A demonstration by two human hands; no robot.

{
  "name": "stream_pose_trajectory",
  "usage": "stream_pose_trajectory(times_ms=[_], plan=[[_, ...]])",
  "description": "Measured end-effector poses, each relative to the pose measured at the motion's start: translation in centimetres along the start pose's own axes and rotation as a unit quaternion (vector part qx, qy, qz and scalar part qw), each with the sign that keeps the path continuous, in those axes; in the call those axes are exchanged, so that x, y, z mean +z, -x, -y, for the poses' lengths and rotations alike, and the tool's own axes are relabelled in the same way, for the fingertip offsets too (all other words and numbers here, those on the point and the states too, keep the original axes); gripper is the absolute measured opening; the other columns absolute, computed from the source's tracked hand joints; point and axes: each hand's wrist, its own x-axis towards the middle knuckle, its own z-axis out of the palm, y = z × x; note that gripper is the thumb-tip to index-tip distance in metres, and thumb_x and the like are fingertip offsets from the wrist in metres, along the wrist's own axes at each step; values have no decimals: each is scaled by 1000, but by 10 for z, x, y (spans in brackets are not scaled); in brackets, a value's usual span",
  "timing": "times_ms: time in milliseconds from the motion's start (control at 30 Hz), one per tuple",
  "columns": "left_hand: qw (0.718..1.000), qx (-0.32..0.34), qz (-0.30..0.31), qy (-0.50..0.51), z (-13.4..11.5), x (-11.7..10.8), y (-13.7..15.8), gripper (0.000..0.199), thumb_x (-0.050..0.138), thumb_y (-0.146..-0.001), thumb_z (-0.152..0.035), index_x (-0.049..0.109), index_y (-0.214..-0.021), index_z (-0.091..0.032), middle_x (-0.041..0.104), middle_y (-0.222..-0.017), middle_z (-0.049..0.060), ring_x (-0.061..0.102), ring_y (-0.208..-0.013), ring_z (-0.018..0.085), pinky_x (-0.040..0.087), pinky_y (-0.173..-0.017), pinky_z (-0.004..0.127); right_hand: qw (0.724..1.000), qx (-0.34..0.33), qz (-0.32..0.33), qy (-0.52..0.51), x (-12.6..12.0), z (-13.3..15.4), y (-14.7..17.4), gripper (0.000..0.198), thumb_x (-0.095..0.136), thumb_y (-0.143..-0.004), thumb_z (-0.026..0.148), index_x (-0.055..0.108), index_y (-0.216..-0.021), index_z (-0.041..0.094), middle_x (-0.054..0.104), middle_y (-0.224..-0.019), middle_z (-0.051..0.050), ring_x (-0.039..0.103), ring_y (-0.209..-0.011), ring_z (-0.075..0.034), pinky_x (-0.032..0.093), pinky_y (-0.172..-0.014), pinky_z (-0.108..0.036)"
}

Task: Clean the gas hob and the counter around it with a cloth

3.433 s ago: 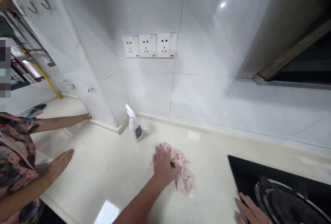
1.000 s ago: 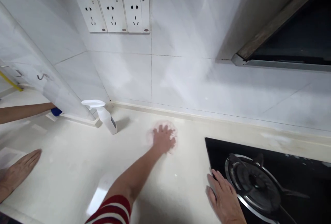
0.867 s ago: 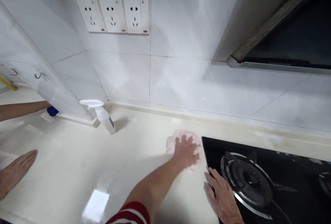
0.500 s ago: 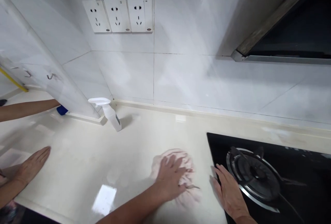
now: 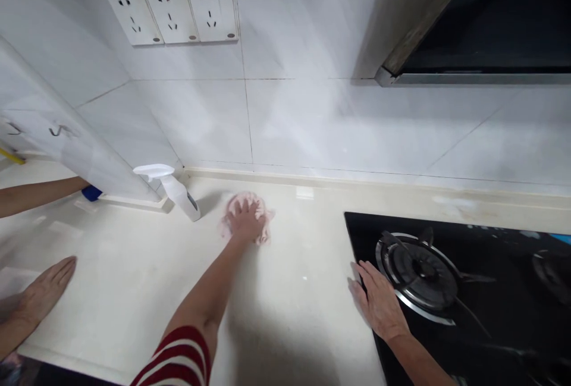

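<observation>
Lying crumpled, pink cloth [image 5: 264, 231], long axis unclear, left grip [image 5: 246, 223] splayed apart atop

sleeve [image 5: 179, 360], left of stove [image 5: 499, 308]: short, dark red, several white crosswise stripes | left hand [image 5: 245, 220]: bare | right hand [image 5: 379, 303], by stove: bare

I see the left hand [image 5: 245, 222] spread on crumpled pale-pink cloth [image 5: 264, 228]; at four o'clock, right hand [image 5: 379, 303] against flat black hob [image 5: 495, 306].
</observation>
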Motion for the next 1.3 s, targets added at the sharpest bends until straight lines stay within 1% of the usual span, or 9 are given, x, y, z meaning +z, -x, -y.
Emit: stream_pose_trajectory(times_ms=[100, 233, 400, 533, 667, 833, 1000, 1133, 1300], plan=[[994, 109, 20, 10, -65, 15, 17, 61, 39, -92, -53, 38, -149, -30, 24, -162, 7, 14, -148, 39, 17, -112, 64, 1000, 0, -5, -17, -1, -1, 0, 52, 29, -100, 46, 41, -143, 19, 53, -138, -15, 46, -132, -30, 38, -109, -48], [961, 268, 70, 25, -126, 46, 103, 59, 44, -88, -62, 45, -143, -40, 29, -160, -5, 14, -149, 32, 16, -116, 56, 1000, 6, -17, -21, 1, -4, 2, 52, 29, -100, 45, 41, -143, 20, 53, -137, -16, 46, -131, -30, 40, -107, -50], [895, 435, 65, 80, -92, 70, 221, 60, 46, -89, -59, 42, -145, -39, 28, -161, -2, 18, -149, 31, 15, -118, 56, 1000, -3, -23, 1, 6, -8, 4, 52, 31, -99, 45, 47, -139, 15, 54, -133, -17, 45, -131, -31, 40, -107, -50], [950, 303, 43, 57, -2, 59, 242, 57, 53, -85, -63, 48, -139, -45, 37, -156, -5, 28, -145, 33, 22, -116, 56, 1000, -6, -16, 14, 9, -5, 8, 57, 29, -99, 47, 44, -142, 13, 50, -141, -18, 41, -136, -32, 37, -110, -50], [996, 85, -2, -21, 86, 29, 208, 54, 53, -88, -54, 47, -141, -44, 38, -156, -2, 30, -145, 32, 23, -114, 54, 1000, -6, 5, 25, -3, 5, 39, 62, 28, -99, 50, 37, -147, 13, 45, -149, -16, 36, -140, -32, 32, -113, -51], [993, -97, -20, -66, 128, 7, 149, 58, 45, -90, -54, 42, -146, -37, 31, -160, 3, 22, -148, 32, 23, -113, 57, 999, -18, 24, 35, -37, 25, 108, 66, 29, -98, 52, 24, -155, 19, 37, -156, -11, 33, -143, -31, 27, -116, -52], [996, -64, -11, -58, 73, 13, 112, 61, 46, -89, -55, 40, -147, -36, 29, -161, 4, 17, -149, 35, 18, -114, 60, 997, 12, 20, 68, -54, 42, 131, 65, 31, -97, 44, 19, -157, 22, 32, -158, -11, 32, -144, -33, 25, -115, -58], [988, 154, 3, -28, -5, 33, 135, 58, 53, -87, -50, 46, -142, -37, 33, -159, 4, 19, -147, 37, 18, -113, 62, 995, 26, 19, 95, -52, 48, 123, 63, 33, -97, 39, 19, -156, 20, 34, -157, -12, 33, -144, -31, 25, -115, -55], [906, 416, 69, 39, -65, 62, 203, 56, 60, -86, -50, 48, -139, -38, 38, -155, 2, 30, -139, 36, 29, -108, 58, 991, 23, 25, 130, -52, 49, 121, 60, 39, -97, 37, 30, -153, 17, 36, -156, -11, 31, -145, -28, 25, -117, -50]])
